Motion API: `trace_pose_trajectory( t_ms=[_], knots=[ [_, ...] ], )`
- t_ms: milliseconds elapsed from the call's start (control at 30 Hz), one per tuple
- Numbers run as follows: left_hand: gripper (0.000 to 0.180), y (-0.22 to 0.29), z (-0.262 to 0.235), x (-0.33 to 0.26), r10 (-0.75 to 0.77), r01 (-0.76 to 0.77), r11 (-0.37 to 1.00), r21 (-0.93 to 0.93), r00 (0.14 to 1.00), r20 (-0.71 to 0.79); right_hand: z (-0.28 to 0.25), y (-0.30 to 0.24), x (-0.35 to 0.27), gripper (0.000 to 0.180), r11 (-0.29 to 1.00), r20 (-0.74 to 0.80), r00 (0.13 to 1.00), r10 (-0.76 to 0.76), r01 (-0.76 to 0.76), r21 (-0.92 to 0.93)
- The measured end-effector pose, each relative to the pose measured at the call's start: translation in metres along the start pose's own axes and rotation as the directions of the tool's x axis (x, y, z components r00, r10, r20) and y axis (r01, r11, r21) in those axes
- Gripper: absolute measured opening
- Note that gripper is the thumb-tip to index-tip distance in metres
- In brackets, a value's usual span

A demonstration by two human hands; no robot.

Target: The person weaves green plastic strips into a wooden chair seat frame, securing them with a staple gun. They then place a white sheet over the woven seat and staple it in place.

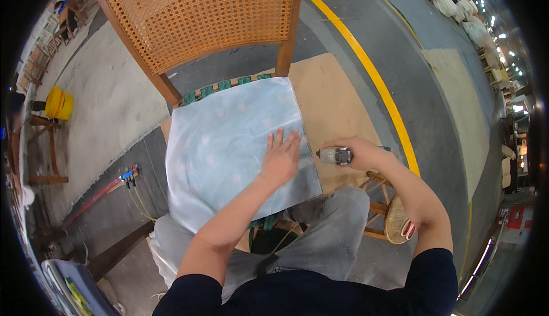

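Note:
In front of me stands a wooden chair with a woven cane backrest [200, 16]. Thin, pale bluish-white fabric [223, 139] covers its seat, wrinkled in places, and hangs past the near and left edges. Green webbing straps [226, 85] show along the back of the seat. My left hand [281, 157] lies flat on the fabric right of the middle, fingers stretched and slightly apart. Off the seat's right edge, my right hand [361, 154] grips a grey and black staple gun [336, 155], its nose pointing left toward the seat. Its handle is mostly hidden.
Brown cardboard [331, 99] lies under the chair. By my right knee is a small stool [394, 219] with red-handled scissors [408, 230]. At left are air hose fittings [129, 175] with hoses and a yellow bucket [59, 103]. A yellow line [366, 59] crosses the floor.

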State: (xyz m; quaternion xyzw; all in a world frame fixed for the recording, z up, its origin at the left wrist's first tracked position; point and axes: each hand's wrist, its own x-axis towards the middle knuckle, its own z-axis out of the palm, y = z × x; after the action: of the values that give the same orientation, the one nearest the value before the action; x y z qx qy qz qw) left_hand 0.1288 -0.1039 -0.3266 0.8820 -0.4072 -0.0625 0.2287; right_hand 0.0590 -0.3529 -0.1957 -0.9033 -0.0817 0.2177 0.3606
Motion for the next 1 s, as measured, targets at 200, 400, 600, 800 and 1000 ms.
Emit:
trace_pose_trajectory(
  t_ms=[200, 400, 600, 800, 1000],
  knots=[
    [0.056, -0.043, -0.009, 0.056, -0.037, 0.037, 0.992, 0.121, 0.999, -0.006, -0.021, -0.010, 0.011, 0.066, 0.993, -0.018, 0.999, -0.050, 0.048, -0.108],
    [0.057, -0.034, -0.003, 0.067, -0.054, 0.047, 0.994, 0.102, 0.996, 0.068, -0.029, 0.005, 0.033, 0.067, 0.994, 0.015, 1.000, -0.007, 0.009, -0.110],
    [0.058, -0.036, -0.004, 0.070, -0.050, 0.036, 0.987, 0.154, 0.995, 0.086, -0.028, 0.001, 0.058, 0.065, 0.982, 0.083, 0.996, -0.007, 0.023, -0.186],
    [0.058, -0.037, -0.005, 0.071, -0.105, 0.103, 0.989, 0.102, 0.994, 0.011, -0.026, 0.011, 0.061, 0.065, 0.986, 0.081, 0.996, -0.034, 0.047, -0.162],
    [0.059, -0.042, -0.007, 0.066, -0.097, 0.096, 0.987, 0.132, 0.995, 0.002, -0.025, 0.005, 0.072, 0.063, 0.980, 0.117, 0.993, -0.011, 0.034, -0.198]
  ],
)
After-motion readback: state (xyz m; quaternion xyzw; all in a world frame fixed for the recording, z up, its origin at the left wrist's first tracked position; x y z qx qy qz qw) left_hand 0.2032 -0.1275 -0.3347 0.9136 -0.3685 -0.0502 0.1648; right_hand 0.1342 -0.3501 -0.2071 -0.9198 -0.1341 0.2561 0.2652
